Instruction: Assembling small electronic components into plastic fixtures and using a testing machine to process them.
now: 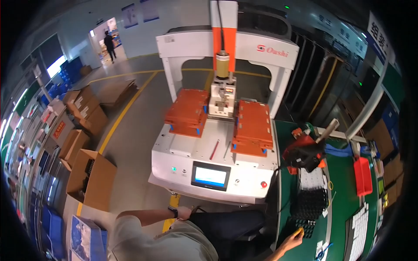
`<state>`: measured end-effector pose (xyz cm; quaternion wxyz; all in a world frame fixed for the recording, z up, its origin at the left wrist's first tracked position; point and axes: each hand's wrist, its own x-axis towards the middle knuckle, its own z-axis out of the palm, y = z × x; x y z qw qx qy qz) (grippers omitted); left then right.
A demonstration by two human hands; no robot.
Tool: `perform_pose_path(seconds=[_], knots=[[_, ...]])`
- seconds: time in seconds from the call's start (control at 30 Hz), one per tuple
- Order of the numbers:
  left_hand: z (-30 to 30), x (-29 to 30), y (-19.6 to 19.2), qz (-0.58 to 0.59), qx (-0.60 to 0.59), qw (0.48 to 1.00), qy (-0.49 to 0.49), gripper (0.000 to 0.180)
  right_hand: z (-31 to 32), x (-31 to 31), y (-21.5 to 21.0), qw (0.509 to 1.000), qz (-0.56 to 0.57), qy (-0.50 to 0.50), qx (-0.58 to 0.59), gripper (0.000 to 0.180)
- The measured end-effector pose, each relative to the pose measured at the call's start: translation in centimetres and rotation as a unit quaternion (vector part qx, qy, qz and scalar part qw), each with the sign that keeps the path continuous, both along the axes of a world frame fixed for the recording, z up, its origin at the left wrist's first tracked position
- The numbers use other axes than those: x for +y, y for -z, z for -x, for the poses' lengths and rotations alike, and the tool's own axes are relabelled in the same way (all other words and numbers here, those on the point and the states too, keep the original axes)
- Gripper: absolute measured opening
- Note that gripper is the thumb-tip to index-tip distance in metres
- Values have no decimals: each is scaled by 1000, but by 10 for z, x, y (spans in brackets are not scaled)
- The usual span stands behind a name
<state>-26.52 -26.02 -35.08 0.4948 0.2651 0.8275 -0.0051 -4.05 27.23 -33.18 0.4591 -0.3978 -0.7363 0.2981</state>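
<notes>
My right hand [292, 242] reaches over the green bench, its thumb and fingers drawn together at the edge of a black tray [308, 229] with a grid of small cells. Yellow covers its fingertips, and whatever it pinches is too small to make out. Behind that tray rises a stack of black gridded trays [310, 202]. My left hand [185, 213], below a dark wristwatch [173, 212], lies by my lap near the front of a white machine [163, 167]. Its fingers cannot be made out clearly.
The machine carries two orange fixture plates [185, 108] [254, 124], a spindle head [222, 98] and a touch screen [210, 176]. A red-and-black tool or bag [305, 154] and a red bin [362, 176] sit on the bench [337, 191]. Cardboard boxes [93, 178] stand left. A person [109, 45] is far off.
</notes>
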Motion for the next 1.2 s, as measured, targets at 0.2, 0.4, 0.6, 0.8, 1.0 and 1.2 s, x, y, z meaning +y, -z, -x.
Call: perform_pose_path(seconds=[0.2, 0.4, 0.6, 0.8, 1.0, 1.2], knots=[[20, 1, 84, -22, 76, 997, 7, 31, -11, 9, 25, 979, -129, 140, 67, 34], [39, 14, 138, -79, 110, 990, 43, 28, 20, -63, -88, 983, -121, 102, -98, 34], [95, 71, 144, 116, -127, 962, 212, 19, 19, -68, -85, 986, -123, 92, -66, 34], [83, 94, 209, 133, -141, 940, 281, 24, 20, -84, -106, 988, -85, 91, -94, 36], [81, 55, 147, 131, -359, 901, -204, 61, 13, -80, -97, 989, -80, 91, -79, 37], [67, 24, 144, 35, -248, 938, -240, 47, 21, -68, -86, 989, -86, 114, -38, 44]])
